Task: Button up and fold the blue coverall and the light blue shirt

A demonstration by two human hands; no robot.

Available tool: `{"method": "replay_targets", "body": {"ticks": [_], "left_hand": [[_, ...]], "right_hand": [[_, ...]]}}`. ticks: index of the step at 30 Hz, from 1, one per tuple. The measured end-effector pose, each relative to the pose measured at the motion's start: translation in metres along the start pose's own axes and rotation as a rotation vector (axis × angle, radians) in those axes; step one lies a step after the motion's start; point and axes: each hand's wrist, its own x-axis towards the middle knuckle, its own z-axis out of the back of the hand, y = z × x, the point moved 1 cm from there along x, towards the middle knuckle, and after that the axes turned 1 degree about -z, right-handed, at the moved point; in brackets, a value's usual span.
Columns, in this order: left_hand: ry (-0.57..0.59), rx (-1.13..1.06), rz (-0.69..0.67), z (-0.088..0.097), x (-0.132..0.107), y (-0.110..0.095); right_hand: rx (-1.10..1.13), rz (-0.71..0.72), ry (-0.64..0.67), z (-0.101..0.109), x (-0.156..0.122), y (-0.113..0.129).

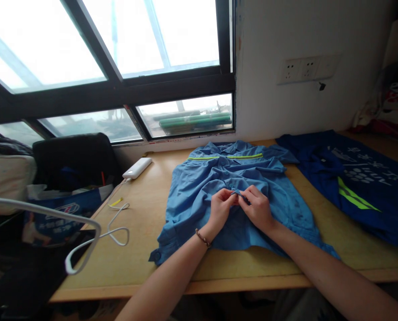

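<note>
A light blue work shirt (199,187) with yellow-green stripes lies spread on the wooden table (141,263). My left hand (220,207), with a beaded bracelet at the wrist, pinches the shirt's front placket at mid-chest. My right hand (257,207) pinches the same strip of cloth right beside it. Both hands are closed on the fabric and nearly touch; whether a button sits between the fingers is hidden.
A dark blue garment (355,178) with white print and yellow-green stripes lies at the right. A white power bank (137,168) with a looping white cable (116,225) sits at the left. A white hanger (51,218) juts in over black bags (75,156). A window runs behind.
</note>
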Motion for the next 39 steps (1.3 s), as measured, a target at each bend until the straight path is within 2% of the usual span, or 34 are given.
{"method": "replay_targets", "body": {"ticks": [5, 10, 15, 19, 30, 34, 39], "left_hand": [[0.075, -0.089, 0.052, 0.002, 0.001, 0.003], [0.098, -0.215, 0.13, 0.005, 0.002, 0.005], [0.083, -0.19, 0.09, 0.008, 0.004, 0.005], [0.091, -0.153, 0.054, 0.01, 0.006, 0.006], [0.089, -0.101, -0.071, 0.009, 0.006, 0.004], [0.126, -0.174, -0.022, 0.01, 0.006, 0.003], [0.144, -0.253, 0.06, 0.011, 0.008, 0.003]], "right_hand": [[-0.053, 0.061, 0.002, 0.003, 0.0, 0.001], [0.016, 0.064, 0.004, 0.005, 0.0, 0.0], [0.136, 0.014, -0.04, 0.005, 0.001, 0.0], [0.213, 0.037, -0.019, 0.006, 0.001, 0.001], [0.312, -0.009, -0.031, 0.006, 0.005, 0.005], [0.34, 0.012, -0.006, 0.005, 0.006, 0.002], [0.334, 0.134, 0.078, 0.003, 0.004, -0.007]]}}
